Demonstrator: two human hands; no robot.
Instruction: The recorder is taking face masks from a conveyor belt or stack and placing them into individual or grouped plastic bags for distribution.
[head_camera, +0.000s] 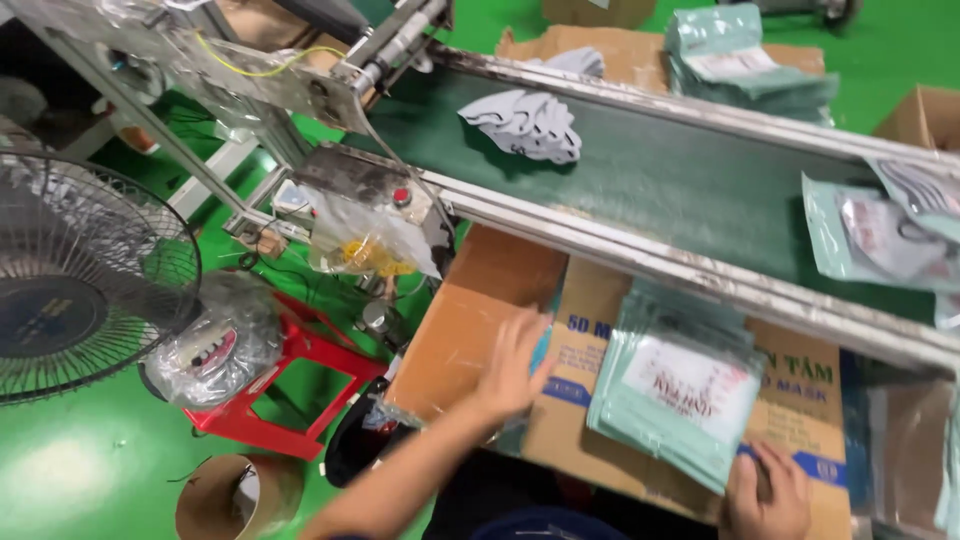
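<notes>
My left hand (512, 365) reaches forward with fingers spread, resting on the flap of a brown cardboard box (470, 320) below the conveyor. My right hand (768, 492) grips the lower corner of a stack of pale green packets (675, 390) that lies on the printed cardboard flap (800, 420). On the dark green conveyor belt (660, 180) sits a pile of grey-white face masks (527, 123). More green packets (880, 240) lie on the belt at the right edge.
A black fan (85, 280) stands at the left on the green floor. A red stool (290, 385) holds a plastic-wrapped roll (215, 340). A cardboard tube (240, 495) stands below. Another packet stack (745, 65) rests on boxes behind the belt.
</notes>
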